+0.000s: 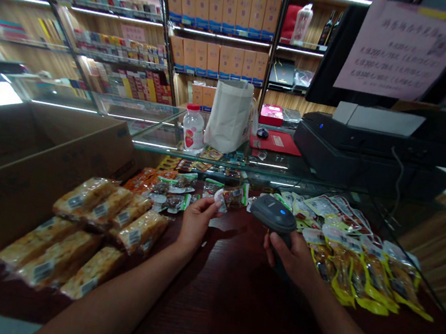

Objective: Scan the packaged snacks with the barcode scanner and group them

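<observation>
My left hand (pixel 197 220) pinches the near end of a small clear snack packet (pixel 234 196) with dark contents and a green edge. Wrapped around the handle of a dark grey barcode scanner (pixel 273 212) is my right hand (pixel 292 252); a blue light glows on the scanner's top. The scanner's head is just right of the packet, apart from it. Similar small packets (pixel 176 202) lie left of my left hand, beside orange packets (pixel 143 178). Right of the scanner are white-and-green packets (pixel 317 206) and yellow-edged bags of brown food (pixel 359 265).
Wrapped pastry blocks (pixel 88 242) lie at left before an open cardboard box (pixel 84 141). On the glass counter stand a red-capped bottle (pixel 193 129) and a white bag (pixel 230 117). A dark printer (pixel 377 145) and monitor (pixel 336 55) occupy the right. Stocked shelves line the back.
</observation>
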{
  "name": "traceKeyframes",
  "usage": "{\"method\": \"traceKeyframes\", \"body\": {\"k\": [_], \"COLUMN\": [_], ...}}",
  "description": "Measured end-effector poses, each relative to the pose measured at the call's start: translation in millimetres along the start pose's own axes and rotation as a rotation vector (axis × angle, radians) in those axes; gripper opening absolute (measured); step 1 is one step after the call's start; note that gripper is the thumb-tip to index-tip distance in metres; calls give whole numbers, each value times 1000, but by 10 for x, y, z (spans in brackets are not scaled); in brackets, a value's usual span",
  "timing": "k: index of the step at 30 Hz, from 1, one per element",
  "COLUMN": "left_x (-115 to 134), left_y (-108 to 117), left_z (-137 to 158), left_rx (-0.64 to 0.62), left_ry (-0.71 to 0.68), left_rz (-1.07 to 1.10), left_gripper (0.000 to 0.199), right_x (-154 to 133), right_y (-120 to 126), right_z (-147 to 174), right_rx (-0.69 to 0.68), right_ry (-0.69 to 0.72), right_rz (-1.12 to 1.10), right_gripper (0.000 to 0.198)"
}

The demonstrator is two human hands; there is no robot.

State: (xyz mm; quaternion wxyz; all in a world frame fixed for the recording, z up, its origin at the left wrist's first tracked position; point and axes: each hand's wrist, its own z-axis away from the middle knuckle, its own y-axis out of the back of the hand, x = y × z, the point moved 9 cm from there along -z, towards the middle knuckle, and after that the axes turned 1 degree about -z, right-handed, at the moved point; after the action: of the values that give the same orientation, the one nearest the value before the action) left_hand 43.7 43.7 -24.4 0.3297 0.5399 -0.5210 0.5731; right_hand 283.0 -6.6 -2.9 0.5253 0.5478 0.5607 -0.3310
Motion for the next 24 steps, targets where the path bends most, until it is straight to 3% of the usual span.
{"method": "traceKeyframes", "body": {"k": [5,11,19,22,24], "left_x": [2,45,26,24,18], "left_y": [-5,-35,-17,-9,-5], "left_z": [3,19,19,5,9], "left_rx": [-2,-33,1,-3,-5], "left_ry": [2,-24,-12,-21,-23], "left_rz": [9,-24,12,8,6], "left_gripper": [37,21,30,34,35], "right_x": [15,86,110,72,37], "right_y": [-1,10,51,66,97], "right_z": [1,-17,-25,-25,-35], "right_rx": [-16,-39,7,28,35], "right_ry": [-10,-38,-78,-109,-127], "right_rz": [5,10,12,-85,-271], "right_gripper": [40,42,39,40,42]}}
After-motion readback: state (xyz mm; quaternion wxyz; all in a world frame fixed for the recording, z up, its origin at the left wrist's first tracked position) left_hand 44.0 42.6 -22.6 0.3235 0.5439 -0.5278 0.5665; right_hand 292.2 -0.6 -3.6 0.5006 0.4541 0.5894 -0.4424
